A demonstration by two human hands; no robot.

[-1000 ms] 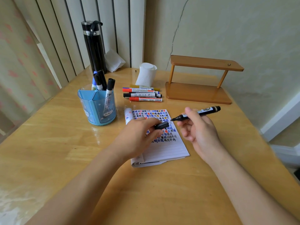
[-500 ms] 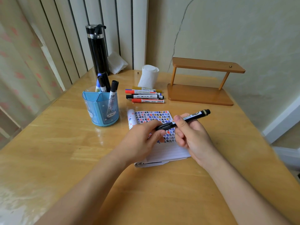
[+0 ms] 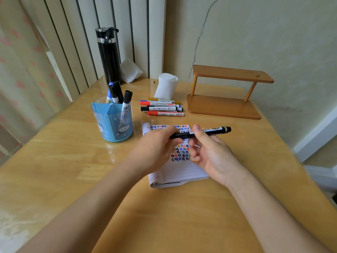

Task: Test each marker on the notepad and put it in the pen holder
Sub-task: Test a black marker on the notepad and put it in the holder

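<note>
Pale walls and vertical blinds stand behind a wooden table [image 3: 164,216]. Near its middle lies the notepad [image 3: 182,172], and the upper part of the page is covered with small marks in blue, red and black. Above the notepad both hands hold one black marker [image 3: 213,131], which lies almost level. The left hand [image 3: 155,152] has its fingers curled round the left end, where the cap is; I cannot tell if the cap is fully pushed on. The right hand [image 3: 213,152] pinches the barrel between thumb and fingers. To the left stands the blue pen holder [image 3: 113,125] with several upright markers [image 3: 126,99] in it. Behind the notepad a few loose markers [image 3: 162,109] lie side by side, near a white paper roll [image 3: 166,86]. A wooden stand [image 3: 224,106] is at the right, and a black flask [image 3: 107,55] is at the back left.
</note>
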